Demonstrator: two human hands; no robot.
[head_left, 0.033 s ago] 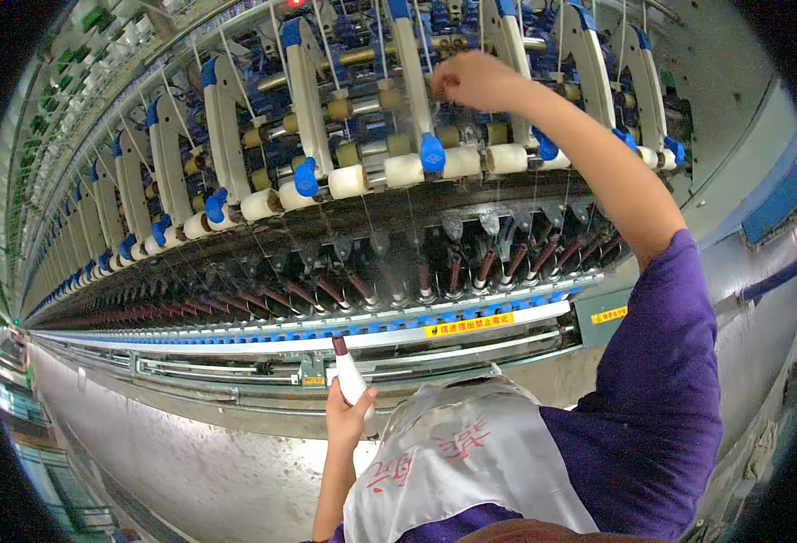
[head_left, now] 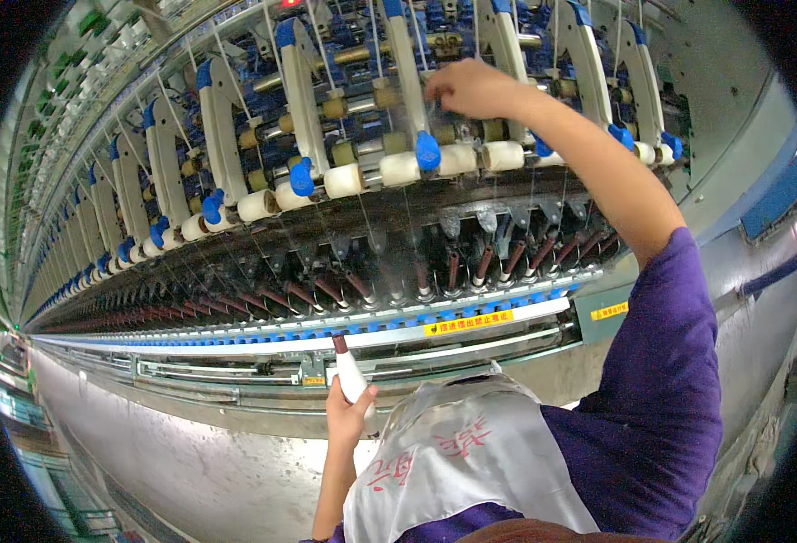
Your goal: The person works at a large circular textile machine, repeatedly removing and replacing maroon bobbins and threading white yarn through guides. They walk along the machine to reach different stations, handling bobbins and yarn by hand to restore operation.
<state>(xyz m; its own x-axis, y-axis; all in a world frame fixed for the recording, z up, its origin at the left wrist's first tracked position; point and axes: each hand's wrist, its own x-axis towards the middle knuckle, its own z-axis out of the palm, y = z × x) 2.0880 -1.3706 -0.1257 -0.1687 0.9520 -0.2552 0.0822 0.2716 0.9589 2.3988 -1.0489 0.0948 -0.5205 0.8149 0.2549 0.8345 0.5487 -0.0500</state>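
Here, left fingers clasp a white bobbin — right fingers pinch at rollers.

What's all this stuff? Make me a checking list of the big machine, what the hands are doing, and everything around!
Surface: long spinning machine with a grey front rail running off to the left.
Job's things: white bobbin with a dark red tip; row of cream rollers under white arms with blue tips.
Clutter: nothing seen.
Hands: left hand holds the bobbin upright, low by the rail; right hand reaches up, fingers among the rollers and threads.
Cables: thin threads run down to the dark red spindles; no loose cords seen.
Surroundings: grey floor, yellow labels, white apron, purple sleeve.
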